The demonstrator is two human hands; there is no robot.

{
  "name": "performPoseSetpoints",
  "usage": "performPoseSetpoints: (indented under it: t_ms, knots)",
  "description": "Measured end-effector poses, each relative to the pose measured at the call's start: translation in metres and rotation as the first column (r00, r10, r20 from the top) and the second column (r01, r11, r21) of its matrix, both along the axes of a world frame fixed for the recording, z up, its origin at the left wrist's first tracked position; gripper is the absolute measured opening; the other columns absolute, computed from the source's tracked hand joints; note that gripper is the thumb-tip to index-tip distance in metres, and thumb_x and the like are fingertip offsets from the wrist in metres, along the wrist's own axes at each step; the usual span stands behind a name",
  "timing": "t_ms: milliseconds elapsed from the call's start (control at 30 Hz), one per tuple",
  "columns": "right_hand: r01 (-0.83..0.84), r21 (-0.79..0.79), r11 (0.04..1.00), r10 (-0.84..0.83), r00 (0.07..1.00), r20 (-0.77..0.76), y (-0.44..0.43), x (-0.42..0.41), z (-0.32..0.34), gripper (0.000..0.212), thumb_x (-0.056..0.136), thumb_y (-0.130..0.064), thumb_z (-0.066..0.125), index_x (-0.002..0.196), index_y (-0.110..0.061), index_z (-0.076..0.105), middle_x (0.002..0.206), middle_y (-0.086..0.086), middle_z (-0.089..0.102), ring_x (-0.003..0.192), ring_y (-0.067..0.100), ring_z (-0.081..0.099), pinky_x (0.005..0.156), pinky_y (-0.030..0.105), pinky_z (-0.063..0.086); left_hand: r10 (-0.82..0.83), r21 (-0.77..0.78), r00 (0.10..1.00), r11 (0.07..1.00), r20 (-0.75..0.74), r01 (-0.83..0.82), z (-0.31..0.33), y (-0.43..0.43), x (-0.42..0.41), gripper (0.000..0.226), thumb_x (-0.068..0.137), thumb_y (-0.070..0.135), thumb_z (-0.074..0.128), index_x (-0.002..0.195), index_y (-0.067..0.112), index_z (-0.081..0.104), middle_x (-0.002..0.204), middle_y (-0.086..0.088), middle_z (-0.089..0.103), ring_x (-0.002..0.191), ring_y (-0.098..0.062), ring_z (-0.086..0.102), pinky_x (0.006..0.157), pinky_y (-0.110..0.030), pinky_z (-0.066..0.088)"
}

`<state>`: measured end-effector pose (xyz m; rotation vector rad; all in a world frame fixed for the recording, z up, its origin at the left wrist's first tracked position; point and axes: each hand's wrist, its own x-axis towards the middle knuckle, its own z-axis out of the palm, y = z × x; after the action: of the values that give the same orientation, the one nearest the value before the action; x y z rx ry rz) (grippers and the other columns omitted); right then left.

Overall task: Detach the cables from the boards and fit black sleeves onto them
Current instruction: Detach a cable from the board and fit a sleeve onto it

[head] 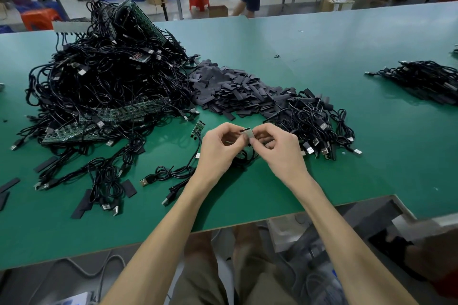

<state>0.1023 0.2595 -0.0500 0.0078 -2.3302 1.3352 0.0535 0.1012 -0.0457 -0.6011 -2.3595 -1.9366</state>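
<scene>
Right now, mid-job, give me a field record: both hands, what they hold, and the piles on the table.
left hand: pinches the sleeve
right hand: pinches the same sleeve
sleeve state: off the table, red-and-dark tip showing at its top
cable: looped under the hands
heap of cables and boards: rear left
sleeve pile: behind the hands
cable pile: right of the hands
small board: left of left hand, cable attached
</scene>
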Motion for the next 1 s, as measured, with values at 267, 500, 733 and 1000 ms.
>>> performPoseSetpoints:
  t_ms: [267,500,733,1000]
  knots:
    - [0.02,0.049,0.999,-0.022,0.999,0.047,-0.0005,0.0028,0.0044,0.009,0.093,-0.015,0.074,0.089,-0.01,0.068,0.079,-0.004,0.066,0.066,0.002,0.056,0.063,0.013,0.045,-0.007,-0.063,1.0,0.998,-0.001,0.007,-0.0017,0.0012,-0.0015,0.008,0.092,0.012,0.075,0.099,0.01,0.073,0.086,-0.009,0.076,0.081,-0.023,0.071,0.077,-0.035,0.058]
    - [0.018,0.019,1.0,-0.019,0.996,0.087,0.0001,0.0019,0.0059,0.009,0.094,-0.015,0.073,0.091,-0.01,0.067,0.084,-0.002,0.07,0.076,0.007,0.062,0.068,0.016,0.049,-0.009,-0.046,1.0,0.999,0.005,0.009,0.0008,0.001,-0.0022,0.011,0.092,0.009,0.075,0.103,0.006,0.073,0.089,-0.013,0.076,0.084,-0.027,0.072,0.079,-0.032,0.059]
    - [0.012,-0.027,1.0,-0.009,0.995,0.102,0.0026,0.0007,0.0042,0.009,0.093,-0.015,0.075,0.089,-0.011,0.067,0.079,-0.007,0.069,0.068,-0.003,0.061,0.066,0.012,0.048,-0.015,-0.016,1.0,1.0,0.015,0.015,0.0019,0.0024,-0.0028,0.01,0.092,0.011,0.076,0.1,0.005,0.074,0.087,-0.013,0.077,0.08,-0.024,0.072,0.075,-0.026,0.058]
    - [0.008,0.002,1.0,-0.008,0.992,0.126,0.0027,-0.0002,0.0058,0.013,0.094,-0.016,0.074,0.089,-0.009,0.065,0.08,-0.005,0.068,0.068,-0.004,0.059,0.065,0.013,0.046,-0.013,-0.05,1.0,0.999,0.014,0.014,0.0017,0.0035,-0.0023,0.01,0.091,0.015,0.077,0.099,0.009,0.074,0.082,-0.006,0.076,0.076,-0.017,0.072,0.073,-0.026,0.058]
